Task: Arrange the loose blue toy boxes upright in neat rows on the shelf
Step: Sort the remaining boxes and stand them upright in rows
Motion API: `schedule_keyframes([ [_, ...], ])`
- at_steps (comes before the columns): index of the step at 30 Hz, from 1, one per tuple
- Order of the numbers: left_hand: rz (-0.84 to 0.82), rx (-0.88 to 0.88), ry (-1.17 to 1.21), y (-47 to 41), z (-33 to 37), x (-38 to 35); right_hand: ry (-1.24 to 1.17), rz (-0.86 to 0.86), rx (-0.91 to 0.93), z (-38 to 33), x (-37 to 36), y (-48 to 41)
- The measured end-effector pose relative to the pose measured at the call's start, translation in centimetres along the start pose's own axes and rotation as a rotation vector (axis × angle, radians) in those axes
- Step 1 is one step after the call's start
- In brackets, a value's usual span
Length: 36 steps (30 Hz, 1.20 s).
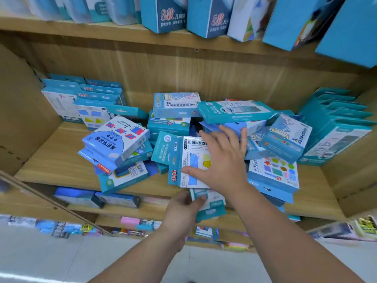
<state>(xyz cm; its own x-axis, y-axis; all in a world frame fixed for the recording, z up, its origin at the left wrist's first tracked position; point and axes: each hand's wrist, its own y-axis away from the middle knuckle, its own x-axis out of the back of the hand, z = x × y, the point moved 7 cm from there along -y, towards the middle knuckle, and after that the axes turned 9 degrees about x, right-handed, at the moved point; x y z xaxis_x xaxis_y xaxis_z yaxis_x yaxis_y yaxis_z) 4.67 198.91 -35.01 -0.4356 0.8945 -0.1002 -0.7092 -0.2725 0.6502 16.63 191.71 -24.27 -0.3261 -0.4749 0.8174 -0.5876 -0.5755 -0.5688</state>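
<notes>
A jumbled heap of several loose blue toy boxes (116,139) covers the middle of the wooden shelf (57,160). My right hand (222,160) lies spread, fingers straight, on a flat white-and-blue box (189,158) at the heap's front. Just below the shelf's front edge, my left hand (183,207) grips a small teal-and-white box (212,207), thumb on its face. Upright blue boxes stand in a row at the back left (81,99). Another row leans at the right (338,127).
The upper shelf carries tall blue and white boxes (163,15) that overhang the work area. Lower shelves (122,203) hold more boxes and colourful packets. A cardboard-brown side wall (18,111) closes the left. Bare wood shows at the shelf's front left and far right.
</notes>
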Motion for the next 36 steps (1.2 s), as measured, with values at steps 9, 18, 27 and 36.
schedule_keyframes([
  [9,0.071,-0.141,0.069,0.8,2.3,-1.5,-0.068,0.244,-0.016,3.4,3.0,1.0],
  [18,0.069,-0.202,0.034,-0.4,3.8,-1.5,-0.121,0.168,-0.083,4.8,4.1,0.5],
  [27,0.133,-0.252,0.004,-1.8,5.8,0.6,-0.249,0.077,-0.135,6.3,5.3,-0.6],
  [36,0.088,-0.089,0.060,-2.5,6.7,0.1,-0.569,0.258,-0.396,9.8,7.9,-0.1],
])
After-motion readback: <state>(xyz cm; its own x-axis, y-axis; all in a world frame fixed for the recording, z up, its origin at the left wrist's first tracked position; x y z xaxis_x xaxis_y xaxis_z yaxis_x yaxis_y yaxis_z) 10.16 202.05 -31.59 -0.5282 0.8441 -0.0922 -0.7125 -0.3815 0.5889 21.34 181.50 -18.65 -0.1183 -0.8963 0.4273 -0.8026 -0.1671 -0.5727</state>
